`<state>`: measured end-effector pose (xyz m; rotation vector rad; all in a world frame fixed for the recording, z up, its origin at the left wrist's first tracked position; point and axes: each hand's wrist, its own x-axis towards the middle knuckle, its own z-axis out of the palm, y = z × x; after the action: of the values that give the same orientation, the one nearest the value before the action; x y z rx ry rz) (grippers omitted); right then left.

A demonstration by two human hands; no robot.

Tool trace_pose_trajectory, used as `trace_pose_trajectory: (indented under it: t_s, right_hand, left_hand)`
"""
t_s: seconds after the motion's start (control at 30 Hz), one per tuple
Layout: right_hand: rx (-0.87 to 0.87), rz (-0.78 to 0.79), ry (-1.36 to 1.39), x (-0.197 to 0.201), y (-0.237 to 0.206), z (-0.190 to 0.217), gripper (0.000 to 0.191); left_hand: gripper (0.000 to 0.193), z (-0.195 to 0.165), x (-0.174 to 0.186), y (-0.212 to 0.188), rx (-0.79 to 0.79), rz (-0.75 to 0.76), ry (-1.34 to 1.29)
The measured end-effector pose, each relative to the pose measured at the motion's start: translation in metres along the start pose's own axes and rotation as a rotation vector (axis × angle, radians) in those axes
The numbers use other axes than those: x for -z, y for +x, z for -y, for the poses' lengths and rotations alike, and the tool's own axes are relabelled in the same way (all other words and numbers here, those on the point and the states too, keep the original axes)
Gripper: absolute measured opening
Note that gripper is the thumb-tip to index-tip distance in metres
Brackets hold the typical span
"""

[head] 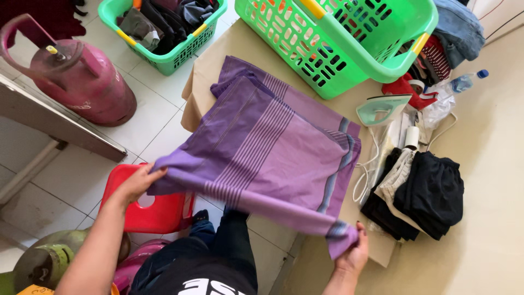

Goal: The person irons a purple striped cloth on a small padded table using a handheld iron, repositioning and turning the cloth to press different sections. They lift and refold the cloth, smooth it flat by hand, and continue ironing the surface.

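The left hand and right hand each pinch a near corner of the purple cloth, which stretches away across the table's near edge.

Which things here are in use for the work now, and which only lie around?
In use: purple cloth, left hand, right hand, table.
Lying about: iron, black stack, baskets, gas cylinder, red stool.
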<state>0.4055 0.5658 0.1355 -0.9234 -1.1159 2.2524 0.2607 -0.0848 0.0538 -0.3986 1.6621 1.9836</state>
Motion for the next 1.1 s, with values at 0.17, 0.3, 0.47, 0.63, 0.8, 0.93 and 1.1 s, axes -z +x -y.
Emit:
trace_pose_trajectory:
  t_s: [0.17,0.3,0.47,0.63,0.8,0.93,1.1]
  right_hand:
    - [0.199,0.276,-0.067,-0.02,-0.044,0.036,0.045]
    - [0.406,0.242,-0.54,-0.028,-0.066,0.046,0.035]
    - [0.483,0.123,-0.533,-0.012,-0.062,0.056,0.024]
    - [0.783,-0.133,-0.737,0.011,-0.067,0.061,0.012]
    - [1.097,-0.061,-0.647,-0.003,-0.101,0.077,0.008]
    - [1.082,-0.108,-0.336,-0.03,-0.125,0.103,0.008]
    - [1.147,-0.21,-0.274,-0.045,-0.144,0.143,0.009]
  left_hand:
    - [0.035,-0.038,-0.015,0.001,-0.185,-0.058,0.036]
    - [0.027,-0.076,-0.013,-0.01,-0.36,0.06,-0.018]
    - [0.019,-0.126,-0.037,-0.027,-0.639,-0.075,0.282]
    - [0.013,-0.175,-0.068,-0.049,-1.122,-0.225,0.475]
    - [0.009,-0.195,-0.089,-0.069,-0.931,0.093,-0.032]
    - [0.014,-0.199,-0.086,-0.081,-1.084,0.402,-0.186]
    - [0.018,-0.203,-0.065,-0.108,-0.97,0.762,-0.563]
